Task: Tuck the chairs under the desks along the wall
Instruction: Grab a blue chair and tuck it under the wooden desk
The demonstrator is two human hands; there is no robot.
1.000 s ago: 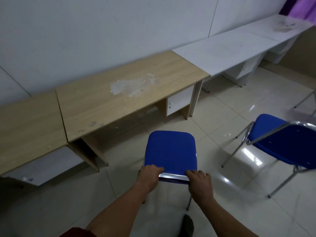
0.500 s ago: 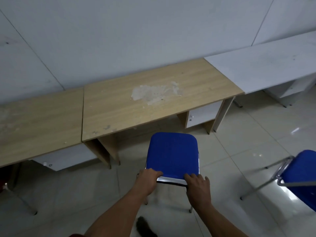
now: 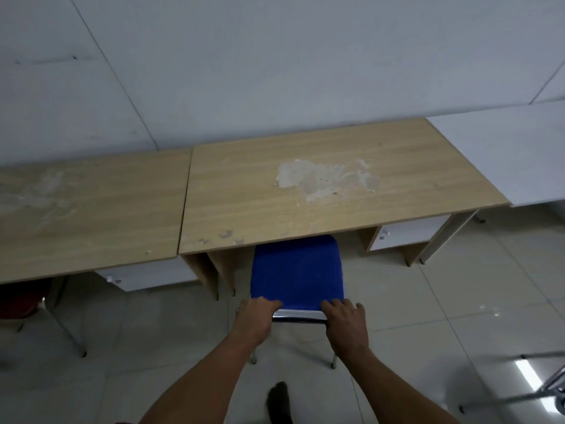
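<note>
Both hands, left hand (image 3: 256, 316) and right hand (image 3: 347, 322), clamp the blue chair's (image 3: 296, 272) back rail; its far end sits under the wooden desk's (image 3: 305, 191) front edge. Side panel (image 3: 227, 269) stands just left, drawer unit (image 3: 406, 234) right, open floor (image 3: 428, 301) around.

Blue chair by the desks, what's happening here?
A person has both hands, left hand and right hand, gripping the backrest of the blue chair. Its front edge sits just under the wooden desk with the worn patch; most of the chair is out in front. A red chair sits under the neighbouring desk.
</note>
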